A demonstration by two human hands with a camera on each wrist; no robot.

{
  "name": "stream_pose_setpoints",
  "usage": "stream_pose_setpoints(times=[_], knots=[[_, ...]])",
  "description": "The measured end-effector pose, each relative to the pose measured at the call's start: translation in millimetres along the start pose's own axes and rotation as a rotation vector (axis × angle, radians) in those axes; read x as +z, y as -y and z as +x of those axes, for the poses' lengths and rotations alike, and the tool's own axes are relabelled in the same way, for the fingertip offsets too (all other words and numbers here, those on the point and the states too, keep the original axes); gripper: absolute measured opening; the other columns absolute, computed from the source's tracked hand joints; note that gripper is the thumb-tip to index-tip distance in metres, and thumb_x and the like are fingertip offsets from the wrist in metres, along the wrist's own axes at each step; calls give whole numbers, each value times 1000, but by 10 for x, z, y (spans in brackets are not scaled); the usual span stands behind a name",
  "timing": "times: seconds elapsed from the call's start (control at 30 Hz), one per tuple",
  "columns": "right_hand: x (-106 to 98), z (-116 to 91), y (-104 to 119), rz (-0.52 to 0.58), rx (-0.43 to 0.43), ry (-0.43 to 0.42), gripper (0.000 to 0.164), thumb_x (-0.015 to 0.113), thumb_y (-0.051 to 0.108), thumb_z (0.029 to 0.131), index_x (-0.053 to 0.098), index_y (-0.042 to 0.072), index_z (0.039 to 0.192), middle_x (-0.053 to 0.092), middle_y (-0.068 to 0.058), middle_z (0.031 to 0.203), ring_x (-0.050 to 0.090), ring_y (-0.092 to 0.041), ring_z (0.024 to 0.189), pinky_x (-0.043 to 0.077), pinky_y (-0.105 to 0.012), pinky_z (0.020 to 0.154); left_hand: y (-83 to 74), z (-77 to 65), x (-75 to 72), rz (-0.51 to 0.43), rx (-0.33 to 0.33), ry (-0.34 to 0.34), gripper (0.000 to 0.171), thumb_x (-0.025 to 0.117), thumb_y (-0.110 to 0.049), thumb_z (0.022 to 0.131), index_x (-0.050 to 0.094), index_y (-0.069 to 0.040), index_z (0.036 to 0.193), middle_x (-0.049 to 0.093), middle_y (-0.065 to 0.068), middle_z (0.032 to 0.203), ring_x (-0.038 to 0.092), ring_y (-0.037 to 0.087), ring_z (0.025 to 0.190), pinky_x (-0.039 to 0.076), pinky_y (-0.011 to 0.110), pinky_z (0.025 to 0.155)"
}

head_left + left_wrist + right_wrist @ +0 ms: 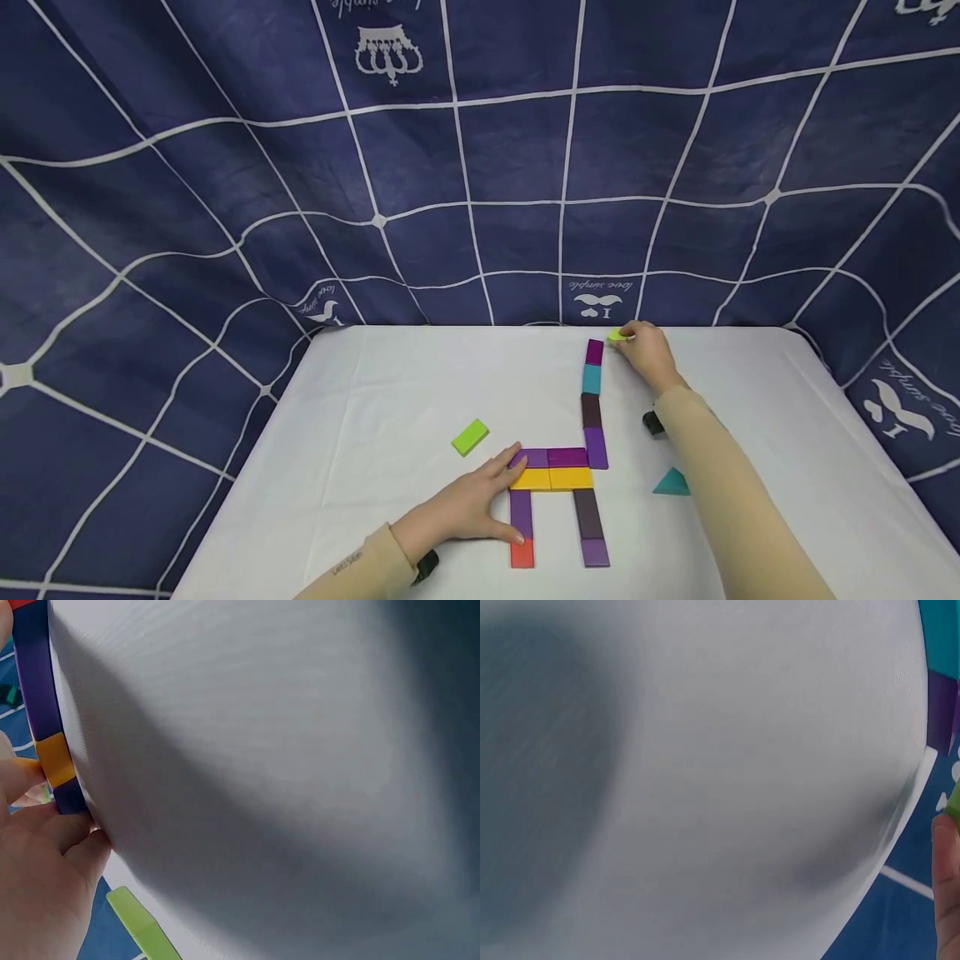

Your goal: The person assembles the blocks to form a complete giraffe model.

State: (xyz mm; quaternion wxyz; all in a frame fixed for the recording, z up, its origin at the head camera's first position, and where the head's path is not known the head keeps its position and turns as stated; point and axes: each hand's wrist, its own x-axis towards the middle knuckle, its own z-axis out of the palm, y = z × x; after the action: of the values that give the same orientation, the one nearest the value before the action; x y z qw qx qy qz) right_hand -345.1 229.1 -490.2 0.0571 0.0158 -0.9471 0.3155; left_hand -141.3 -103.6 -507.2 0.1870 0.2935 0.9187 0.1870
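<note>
At the far edge of the table my right hand (649,354) pinches a lime green block (616,335), just right of the top of a block column. That column runs from a magenta block (594,352) through a blue block (591,379) and a dark brown block (591,411) to a purple block (596,448). Below it, two yellow blocks (572,477) lie under a purple and magenta row, with two legs of blocks. My left hand (467,504) has its fingers spread, fingertips at the row's left end, thumb by the red block (522,553).
Another lime green block (470,437) lies apart, left of the row. A teal triangle (672,482) sits to the right, partly behind my right sleeve (731,492). The white tabletop (420,367) ends at a dark blue curtain (517,242) with white lines.
</note>
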Motion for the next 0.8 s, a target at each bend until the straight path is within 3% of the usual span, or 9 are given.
stream_pose_setpoints(times=[0.37, 0.6, 0.7, 0.8], knots=[[61, 51, -4, -20, 21, 15, 25, 66, 6, 91, 65, -8, 111, 62, -28, 114, 59, -41, 107, 50, -51, 96, -28, -28, 17, 6, 12, 2, 107, 71, -68, 75, 23, -21, 157, 8, -1, 168, 31, 32, 148, 40, 46, 114], [70, 28, -33, -111, -26, 55, 28, 57, -4, 90, 65, -14, 114, 57, -31, 122, 55, -46, 118, 45, -53, 105, -19, -30, 15, 9, 31, -4, 107, 72, -68, 75, 24, -19, 157, 9, 1, 168, 31, 34, 147, 40, 46, 114], [67, 32, -35, -126, -55, 31, 26, 56, -4, 89, 67, -14, 111, 58, -29, 119, 57, -45, 115, 47, -52, 103, -6, -25, 7, 6, 40, -16, 107, 72, -68, 74, 25, -18, 157, 10, 3, 167, 31, 35, 147, 40, 47, 113], [64, 46, -29, -163, -96, 67, 28, 53, -4, 89, 68, -13, 110, 61, -27, 117, 59, -44, 114, 47, -52, 104, 10, -22, -5, 12, 43, -27, 107, 72, -68, 74, 26, -17, 157, 11, 4, 167, 32, 36, 146, 40, 47, 113]])
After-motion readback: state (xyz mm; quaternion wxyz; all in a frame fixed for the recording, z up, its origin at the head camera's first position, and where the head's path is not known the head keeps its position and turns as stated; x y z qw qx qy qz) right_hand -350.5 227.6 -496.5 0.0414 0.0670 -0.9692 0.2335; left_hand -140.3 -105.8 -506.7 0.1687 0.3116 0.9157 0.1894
